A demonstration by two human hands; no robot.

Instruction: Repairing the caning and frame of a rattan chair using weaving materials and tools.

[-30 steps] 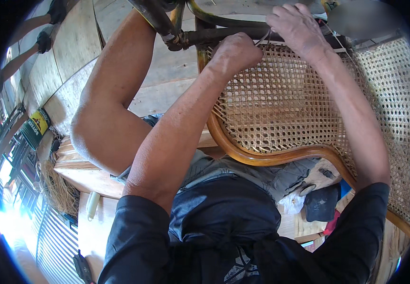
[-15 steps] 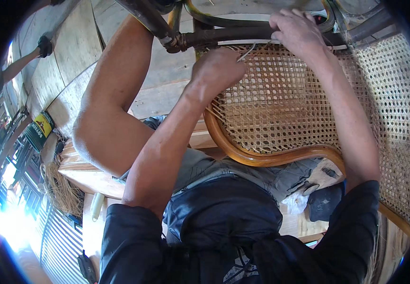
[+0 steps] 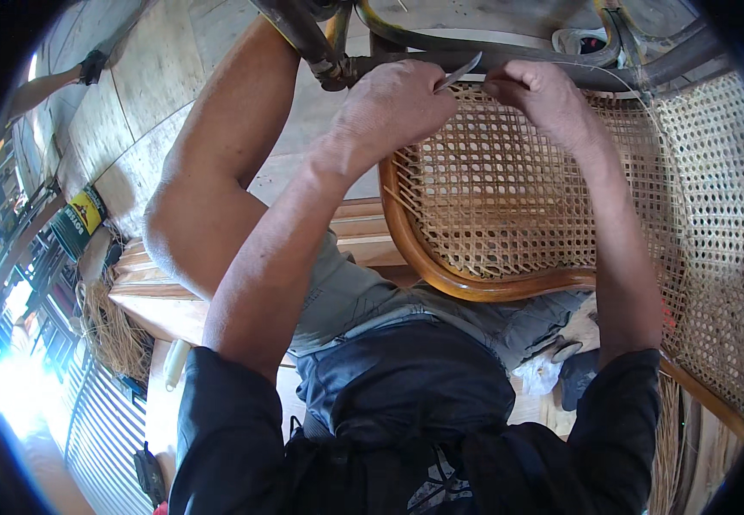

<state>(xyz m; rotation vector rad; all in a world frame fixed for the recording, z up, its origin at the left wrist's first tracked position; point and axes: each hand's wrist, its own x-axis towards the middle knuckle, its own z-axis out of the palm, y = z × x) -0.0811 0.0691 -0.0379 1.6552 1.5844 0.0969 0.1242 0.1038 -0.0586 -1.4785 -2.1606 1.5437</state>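
Observation:
A woven cane chair panel [image 3: 509, 197] in a glossy brown wooden frame [image 3: 415, 249] leans across my lap. At its far edge, beside a dark frame bar [image 3: 475, 60], my left hand [image 3: 402, 103] is closed around a thin, pointed, pale metal blade [image 3: 464, 70]; the handle is hidden in the fist. Just right of the blade tip, my right hand [image 3: 539, 90] is closed in a pinch, knuckles up. From it a thin cane strand [image 3: 599, 67] arcs right toward the panel's corner joint. Several loose strand ends [image 3: 402, 202] lie over the frame's left side.
My bare bent leg [image 3: 209, 180] is left of the panel. Beyond it stand a green and yellow can [image 3: 80, 225] and a bundle of fibre strands [image 3: 118, 330]. A pale tube [image 3: 176, 365] lies lower left. At upper left another person's dark-gloved hand [image 3: 93, 67] rests near the wooden boards.
My right hand has drawn nearer and its strand now arcs to the right. My left hand has risen slightly, its blade pointing up and right. The view has shifted a little.

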